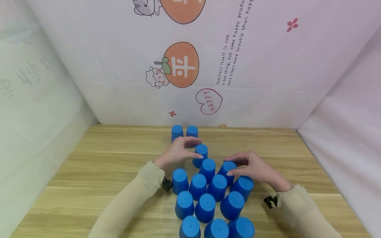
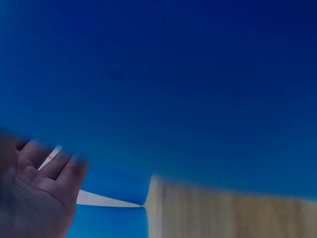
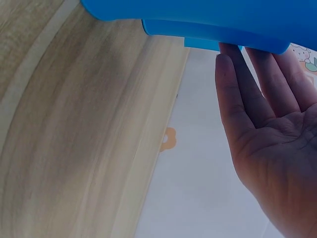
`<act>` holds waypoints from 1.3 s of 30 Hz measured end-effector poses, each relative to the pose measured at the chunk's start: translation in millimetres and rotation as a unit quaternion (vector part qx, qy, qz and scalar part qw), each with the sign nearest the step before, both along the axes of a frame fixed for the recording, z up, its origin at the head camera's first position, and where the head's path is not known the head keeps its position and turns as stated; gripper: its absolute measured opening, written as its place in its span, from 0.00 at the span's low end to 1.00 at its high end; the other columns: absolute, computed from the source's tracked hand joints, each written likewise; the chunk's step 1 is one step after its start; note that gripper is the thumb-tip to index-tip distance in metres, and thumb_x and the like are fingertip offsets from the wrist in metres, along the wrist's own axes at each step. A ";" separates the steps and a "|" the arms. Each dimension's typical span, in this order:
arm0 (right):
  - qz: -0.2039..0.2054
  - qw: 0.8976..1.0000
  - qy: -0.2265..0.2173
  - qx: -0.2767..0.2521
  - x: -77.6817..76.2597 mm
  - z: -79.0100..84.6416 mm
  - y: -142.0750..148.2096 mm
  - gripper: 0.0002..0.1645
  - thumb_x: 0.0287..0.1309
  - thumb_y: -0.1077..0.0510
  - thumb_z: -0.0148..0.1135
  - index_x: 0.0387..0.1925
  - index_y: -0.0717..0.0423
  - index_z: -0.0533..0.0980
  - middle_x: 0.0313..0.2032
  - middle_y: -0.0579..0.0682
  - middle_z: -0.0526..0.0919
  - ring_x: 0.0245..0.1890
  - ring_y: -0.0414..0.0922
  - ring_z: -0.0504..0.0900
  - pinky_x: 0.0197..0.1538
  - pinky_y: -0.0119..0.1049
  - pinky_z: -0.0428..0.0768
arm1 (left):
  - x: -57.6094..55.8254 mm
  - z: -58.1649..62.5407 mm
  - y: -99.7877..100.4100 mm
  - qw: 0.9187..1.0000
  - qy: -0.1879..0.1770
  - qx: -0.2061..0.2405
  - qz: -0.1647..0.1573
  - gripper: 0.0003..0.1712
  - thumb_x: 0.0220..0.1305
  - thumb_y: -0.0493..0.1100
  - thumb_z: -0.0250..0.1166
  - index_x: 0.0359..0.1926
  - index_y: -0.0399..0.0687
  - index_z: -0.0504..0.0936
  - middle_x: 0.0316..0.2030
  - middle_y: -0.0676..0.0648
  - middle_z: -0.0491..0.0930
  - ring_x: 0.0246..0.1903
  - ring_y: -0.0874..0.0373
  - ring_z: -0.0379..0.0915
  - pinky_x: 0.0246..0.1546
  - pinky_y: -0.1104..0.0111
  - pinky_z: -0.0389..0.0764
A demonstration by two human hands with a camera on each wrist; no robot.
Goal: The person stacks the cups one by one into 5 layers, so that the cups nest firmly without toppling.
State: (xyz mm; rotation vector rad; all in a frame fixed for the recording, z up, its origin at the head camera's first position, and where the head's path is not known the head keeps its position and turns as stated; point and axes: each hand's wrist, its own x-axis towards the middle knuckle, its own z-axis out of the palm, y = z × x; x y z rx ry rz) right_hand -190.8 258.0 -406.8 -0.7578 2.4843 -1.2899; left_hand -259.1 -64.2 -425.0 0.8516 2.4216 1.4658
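Several blue cups stand upside down in a cluster on the wooden table. My left hand (image 1: 180, 150) is at a blue cup (image 1: 200, 161) near the far end of the cluster, thumb against its near side and fingers behind its top. Opposite it, my right hand (image 1: 251, 167) holds another blue cup (image 1: 225, 177) between thumb and fingers on the cluster's right side. In the left wrist view a blue cup (image 2: 163, 89) fills most of the picture, beside the left palm (image 2: 37, 198). In the right wrist view the fingertips disappear behind blue cups (image 3: 213, 22).
Two blue cups (image 1: 177, 131) stand at the far edge, behind my left hand. Rows of cups, including one blue cup (image 1: 190, 228), reach the near side of the wooden table (image 1: 119, 155). A printed white cloth (image 1: 253, 105) hangs behind, with white cloth on both sides.
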 end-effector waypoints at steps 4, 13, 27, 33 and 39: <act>-0.002 1.000 -0.001 -0.002 0.5 0.1 -0.3 0.27 0.61 0.51 0.74 0.59 0.56 0.81 0.52 0.47 0.86 0.51 0.45 0.84 0.54 0.43 0.82 | 0.5 -2.2 3.5 1.000 0.011 -0.025 -0.012 0.34 0.60 0.54 0.76 0.65 0.49 0.79 0.58 0.55 0.80 0.59 0.58 0.76 0.59 0.58 0.77; -0.005 1.000 -0.004 -0.004 1.3 0.7 -1.0 0.27 0.61 0.51 0.74 0.59 0.58 0.81 0.53 0.47 0.85 0.51 0.45 0.84 0.54 0.40 0.82 | -0.6 12.2 3.4 0.999 0.031 -0.017 0.011 0.29 0.57 0.52 0.79 0.59 0.52 0.84 0.51 0.57 0.83 0.52 0.60 0.79 0.56 0.54 0.80; -0.007 1.000 -0.005 -0.006 0.6 -2.1 0.7 0.26 0.61 0.51 0.74 0.58 0.56 0.82 0.52 0.47 0.86 0.50 0.46 0.85 0.54 0.44 0.82 | -23.3 69.3 1.2 0.996 0.058 0.029 0.054 0.31 0.59 0.53 0.77 0.61 0.49 0.82 0.55 0.54 0.82 0.55 0.56 0.77 0.58 0.53 0.77; -0.008 1.000 -0.012 -0.006 0.5 -2.8 1.4 0.26 0.61 0.51 0.74 0.58 0.57 0.81 0.52 0.47 0.86 0.51 0.46 0.85 0.55 0.48 0.82 | -44.6 83.5 16.2 0.994 0.075 0.000 0.085 0.32 0.57 0.58 0.77 0.61 0.54 0.83 0.57 0.53 0.81 0.60 0.53 0.73 0.61 0.51 0.73; -0.009 1.000 -0.010 -0.002 0.2 -2.6 1.2 0.26 0.61 0.51 0.74 0.59 0.56 0.81 0.53 0.47 0.85 0.51 0.45 0.84 0.55 0.49 0.81 | -61.8 79.7 30.8 0.993 0.069 -0.028 0.097 0.33 0.57 0.58 0.77 0.62 0.55 0.82 0.58 0.52 0.80 0.62 0.49 0.71 0.61 0.53 0.74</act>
